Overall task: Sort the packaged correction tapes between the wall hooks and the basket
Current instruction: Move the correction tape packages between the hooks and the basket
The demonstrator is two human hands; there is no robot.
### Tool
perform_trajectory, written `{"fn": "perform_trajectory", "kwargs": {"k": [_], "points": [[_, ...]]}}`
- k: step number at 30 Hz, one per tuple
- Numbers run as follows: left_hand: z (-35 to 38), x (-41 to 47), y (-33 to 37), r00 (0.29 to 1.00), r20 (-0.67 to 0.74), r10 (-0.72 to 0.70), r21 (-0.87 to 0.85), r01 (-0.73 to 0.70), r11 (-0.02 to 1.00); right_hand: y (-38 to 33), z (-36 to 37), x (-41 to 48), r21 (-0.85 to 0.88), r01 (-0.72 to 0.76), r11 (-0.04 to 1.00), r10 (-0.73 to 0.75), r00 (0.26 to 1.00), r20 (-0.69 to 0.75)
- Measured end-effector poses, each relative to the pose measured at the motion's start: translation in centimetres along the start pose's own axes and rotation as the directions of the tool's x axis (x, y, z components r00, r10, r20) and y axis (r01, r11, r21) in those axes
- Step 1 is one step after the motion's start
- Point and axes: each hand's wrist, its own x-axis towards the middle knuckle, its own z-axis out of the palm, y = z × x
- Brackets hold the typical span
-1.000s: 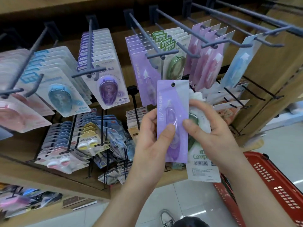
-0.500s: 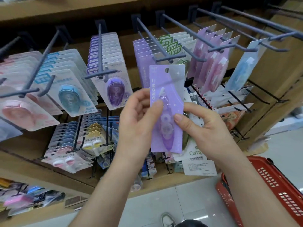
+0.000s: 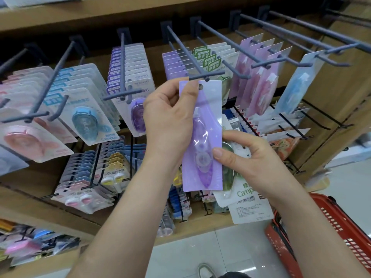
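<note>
Tape pack (image 3: 202, 137) just below hook (image 3: 213, 74)

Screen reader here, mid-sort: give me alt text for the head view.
Both hands hold a purple pack upright just below the tip of a wall hook, its hang hole not yet threaded. The left hand pinches its top; the right hand pinches its lower edge plus a green-and-white pack behind it. A red basket sits at lower right.
</note>
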Motion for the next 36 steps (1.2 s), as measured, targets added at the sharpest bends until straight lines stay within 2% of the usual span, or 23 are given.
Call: {"fn": "perform_trajectory", "kwargs": {"k": [6,10,13,16,21,25,30,34,36], "points": [[-0.3,-0.2,-0.5,0.999,0.001,-0.054,-0.022,0.054,0.998,-0.1,-0.1,-0.2,-0.036,-0.043,0.998,0.044,0.998,0.035],[-0.5,-0.7,-0.3,1.0,-0.002,-0.031,0.009,0.031,0.999,0.3,0.2,0.2,-0.021,-0.027,0.999,0.026,0.999,-0.028],[-2.0,-2.5,-0.5,0.996,0.087,-0.004,0.059,-0.001,0.998,0.6,0.3,0.5,-0.01,-0.004,1.0,0.003,0.995,-0.105],[-3.5,-4.3,-0.7,0.98,0.185,-0.067,0.116,0.046,0.992,0.6,0.4,0.8,-0.015,0.024,1.0,-0.026,0.986,-0.164],[-3.2,-3.6,-2.1,0.996,0.059,-0.068,0.265,0.05,0.963,1.1,-0.3,0.5,-0.08,0.02,0.997,-0.047,0.933,-0.356],[-2.0,-2.0,-3.9,1.0,-0.023,-0.011,0.396,0.019,0.918,1.2,-1.2,0.1,-0.07,0.038,0.997,-0.065,0.901,-0.429],[-1.5,-0.6,-5.4,0.997,-0.057,0.059,0.557,-0.017,0.831,1.3,-1.1,-0.1,-0.05,0.053,0.997,-0.068,0.915,-0.399],[-2.1,-1.2,-5.0,0.999,0.022,0.029,0.683,-0.036,0.729,1.2,-0.8,-0.4,0.061,0.067,0.996,-0.043,0.944,-0.327],[-2.4,-2.3,-4.6,1.0,0.013,0.021,0.681,-0.024,0.732,1.3,-0.6,-0.6,0.147,0.038,0.988,0.008,0.953,-0.303]]}}
